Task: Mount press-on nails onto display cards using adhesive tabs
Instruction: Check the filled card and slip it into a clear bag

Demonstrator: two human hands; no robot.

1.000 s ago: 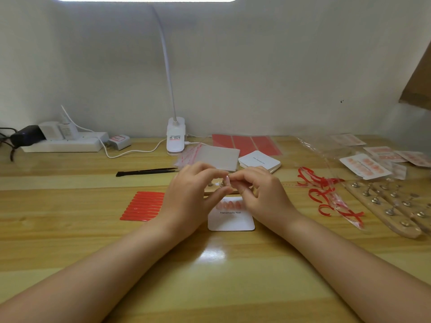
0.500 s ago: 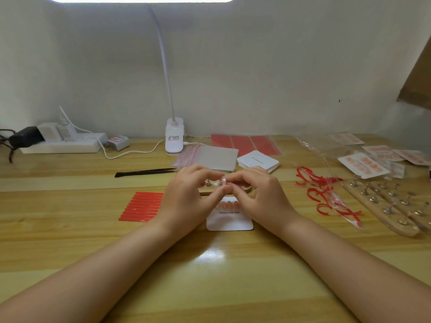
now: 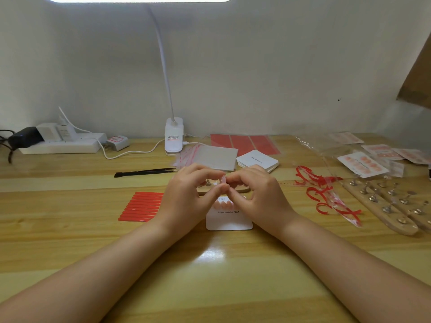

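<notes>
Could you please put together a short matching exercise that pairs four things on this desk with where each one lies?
Things:
1. pink nail
2. display card
3. red strips
4. black tweezers

Places:
A. flat on the desk, to the left of the left hand
B. pinched between the fingertips of both hands, the right hand included
C. farther back on the desk, left of the hands, lying crosswise
D. on the desk just below the hands, with a row of nails on it

Pairs: 1-B, 2-D, 3-A, 4-C
</notes>
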